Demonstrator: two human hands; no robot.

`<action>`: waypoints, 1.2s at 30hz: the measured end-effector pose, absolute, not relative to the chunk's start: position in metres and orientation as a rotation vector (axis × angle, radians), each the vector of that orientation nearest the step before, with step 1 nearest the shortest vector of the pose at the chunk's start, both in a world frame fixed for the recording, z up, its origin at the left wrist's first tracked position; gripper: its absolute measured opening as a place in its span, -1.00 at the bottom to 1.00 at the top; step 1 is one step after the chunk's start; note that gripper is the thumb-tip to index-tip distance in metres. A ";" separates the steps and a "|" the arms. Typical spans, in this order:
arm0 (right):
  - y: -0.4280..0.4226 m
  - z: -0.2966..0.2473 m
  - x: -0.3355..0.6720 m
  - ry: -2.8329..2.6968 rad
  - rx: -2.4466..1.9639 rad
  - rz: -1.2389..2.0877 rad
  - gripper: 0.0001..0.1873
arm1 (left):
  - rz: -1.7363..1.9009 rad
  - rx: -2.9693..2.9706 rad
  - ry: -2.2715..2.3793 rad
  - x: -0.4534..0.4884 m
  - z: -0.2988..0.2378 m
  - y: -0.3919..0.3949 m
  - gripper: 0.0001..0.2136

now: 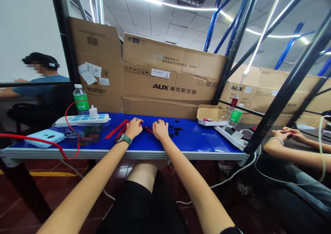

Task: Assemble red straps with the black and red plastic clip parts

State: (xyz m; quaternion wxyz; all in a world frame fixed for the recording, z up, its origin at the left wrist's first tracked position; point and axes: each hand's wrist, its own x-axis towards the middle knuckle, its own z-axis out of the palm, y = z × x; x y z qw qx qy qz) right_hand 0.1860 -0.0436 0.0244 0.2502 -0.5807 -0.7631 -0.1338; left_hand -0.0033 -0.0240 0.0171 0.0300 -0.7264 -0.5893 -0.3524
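Observation:
My left hand, wearing a green-banded watch at the wrist, is closed with bent fingers over a red strap. Flat lengths of that strap stick out to the left of the hand on the blue tabletop. Just to the right, my right hand is closed, fingers curled down at a short red strap piece with a dark part between the hands. Both sets of fingertips are partly hidden. Several small black plastic pieces lie scattered beside my right hand; their exact kind is too small to tell.
A white power strip, a bottle and a light-blue box-shaped device with red cable stand at left. At right are an open small carton and another power strip. Cardboard walls the back. Another person's hands are at right.

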 end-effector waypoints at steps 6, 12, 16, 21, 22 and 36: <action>-0.027 0.021 0.211 -1.686 -2.076 -0.185 -0.47 | -0.752 -2.847 -1.191 0.004 0.016 -0.023 -0.71; -0.016 0.019 0.222 -1.788 -2.022 -0.330 -0.48 | -0.777 -2.732 -1.165 0.009 0.025 -0.037 -0.70; -0.015 0.023 0.217 -1.972 -2.015 -0.247 -0.53 | -0.705 -2.851 -0.989 0.013 0.028 -0.042 -0.73; -0.020 0.029 0.218 -2.026 -1.918 -0.343 -0.57 | -0.743 -2.763 -1.023 0.013 0.028 -0.040 -0.69; -0.021 0.030 0.218 -1.989 -1.931 -0.361 -0.57 | -0.742 -2.760 -1.022 0.013 0.028 -0.039 -0.69; -0.032 0.033 0.230 -1.547 -2.178 -0.300 -0.56 | -0.730 -2.759 -1.081 0.012 0.029 -0.043 -0.68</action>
